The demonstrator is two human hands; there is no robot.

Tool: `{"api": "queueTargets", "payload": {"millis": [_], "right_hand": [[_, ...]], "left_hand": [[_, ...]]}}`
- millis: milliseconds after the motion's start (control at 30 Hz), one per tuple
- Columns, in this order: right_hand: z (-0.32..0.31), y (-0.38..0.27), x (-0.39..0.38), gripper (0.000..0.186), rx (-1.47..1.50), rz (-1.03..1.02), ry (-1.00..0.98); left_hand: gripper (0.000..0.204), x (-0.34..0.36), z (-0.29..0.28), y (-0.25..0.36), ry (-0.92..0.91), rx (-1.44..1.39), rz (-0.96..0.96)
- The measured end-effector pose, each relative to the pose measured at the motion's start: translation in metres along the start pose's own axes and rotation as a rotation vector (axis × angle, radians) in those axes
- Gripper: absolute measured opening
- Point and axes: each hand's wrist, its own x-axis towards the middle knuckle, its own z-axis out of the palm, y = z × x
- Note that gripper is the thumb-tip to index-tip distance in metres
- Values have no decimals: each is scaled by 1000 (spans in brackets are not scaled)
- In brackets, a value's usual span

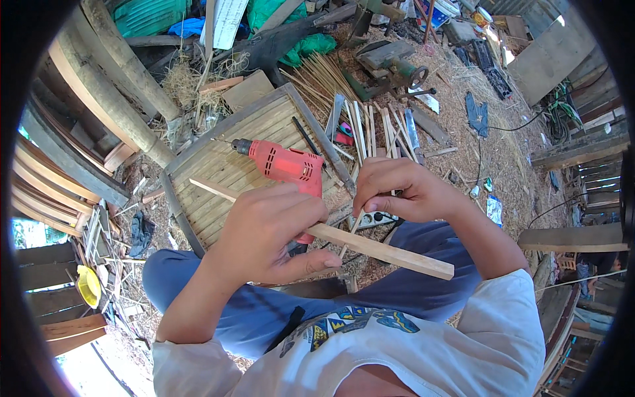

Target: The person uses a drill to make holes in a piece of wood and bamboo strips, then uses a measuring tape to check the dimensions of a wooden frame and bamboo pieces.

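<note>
Left hand (pixel 268 228) wrapped around wooden slat (pixel 383 251); right hand (pixel 397 192) pinching thin stick (pixel 348 235) just above slat. Red drill (pixel 284 164) lies beyond slat, on slatted panel (pixel 218 165).

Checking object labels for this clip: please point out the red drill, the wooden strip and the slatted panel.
red drill (pixel 286 163), head view, on its red body.
wooden strip (pixel 397 255), head view, bare stretch right of the hands.
slatted panel (pixel 218 188), head view, on its slats.
</note>
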Motion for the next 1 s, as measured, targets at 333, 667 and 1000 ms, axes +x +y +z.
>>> {"api": "queueTargets", "payload": {"millis": [333, 667, 1000], "right_hand": [[-8, -9, 1, 9, -157, -27, 10], [-7, -15, 0, 8, -177, -33, 23], [-10, -13, -3, 10, -153, -106, -14]], "left_hand": [[48, 4, 2, -2, -165, -44, 52], [47, 1, 10, 0, -232, -178, 33], [49, 1, 11, 6, -240, -246, 38]]}}
